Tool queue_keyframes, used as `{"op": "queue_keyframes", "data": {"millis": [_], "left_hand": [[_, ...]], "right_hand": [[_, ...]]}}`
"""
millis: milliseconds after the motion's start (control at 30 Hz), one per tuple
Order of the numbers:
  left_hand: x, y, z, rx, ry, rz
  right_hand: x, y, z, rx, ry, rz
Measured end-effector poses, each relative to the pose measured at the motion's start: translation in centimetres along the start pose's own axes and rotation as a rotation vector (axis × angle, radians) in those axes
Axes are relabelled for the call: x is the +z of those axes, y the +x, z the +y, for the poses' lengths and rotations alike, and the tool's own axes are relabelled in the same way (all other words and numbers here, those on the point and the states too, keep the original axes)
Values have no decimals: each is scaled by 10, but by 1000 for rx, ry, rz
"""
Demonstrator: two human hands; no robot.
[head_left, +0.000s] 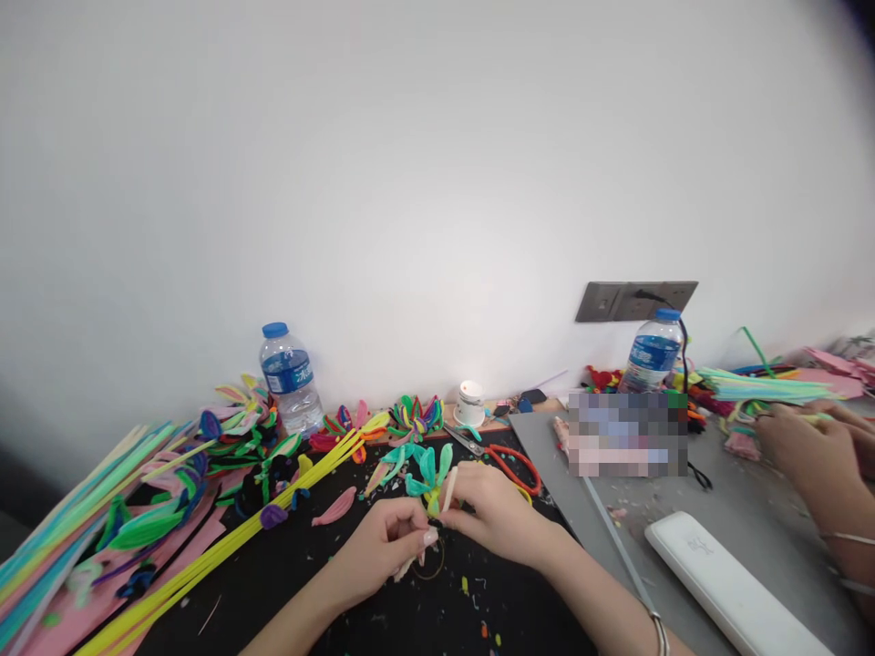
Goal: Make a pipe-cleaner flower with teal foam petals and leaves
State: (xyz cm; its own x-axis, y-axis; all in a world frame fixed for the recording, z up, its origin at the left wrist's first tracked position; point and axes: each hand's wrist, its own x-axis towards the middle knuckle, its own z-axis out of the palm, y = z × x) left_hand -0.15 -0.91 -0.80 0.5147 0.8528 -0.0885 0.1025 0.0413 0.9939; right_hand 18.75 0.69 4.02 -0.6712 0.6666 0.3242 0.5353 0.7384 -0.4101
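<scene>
Over the black mat, my left hand is closed in a pinch. A pale fuzzy bit shows under its fingers, too hidden to name. Close beside it, my right hand is closed around a cream pipe cleaner, which stands up between thumb and fingers. Just behind the fingers is a teal and yellow pipe-cleaner flower; whether it is touched I cannot tell. A thin loop of thread or wire hangs below the fingertips. A pink pipe-cleaner petal lies left of my hands, and red-handled scissors lie behind my right hand.
Yellow pipe cleaners and mixed bundles cover the left. Water bottles and a white cup stand by the wall. Right are a white case and another person's hands.
</scene>
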Motion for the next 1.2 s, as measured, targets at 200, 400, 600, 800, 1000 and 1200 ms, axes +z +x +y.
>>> {"op": "queue_keyframes", "data": {"millis": [200, 400, 600, 800, 1000, 1200], "left_hand": [[3, -5, 7, 251, 511, 114], [3, -8, 8, 414, 785, 128], [-3, -2, 8, 86, 187, 81], [-11, 1, 0, -31, -177, -63], [-9, -4, 5, -100, -273, -201], [-10, -5, 8, -138, -255, -228]], "right_hand": [[7, -1, -5, 168, 115, -37], [22, 1, -3, 453, 512, -84], [6, 4, 6, 330, 515, 186], [-2, 2, 9, -97, 276, 193], [3, 2, 7, -153, 275, 70], [4, 2, 6, -123, 306, -14]]}}
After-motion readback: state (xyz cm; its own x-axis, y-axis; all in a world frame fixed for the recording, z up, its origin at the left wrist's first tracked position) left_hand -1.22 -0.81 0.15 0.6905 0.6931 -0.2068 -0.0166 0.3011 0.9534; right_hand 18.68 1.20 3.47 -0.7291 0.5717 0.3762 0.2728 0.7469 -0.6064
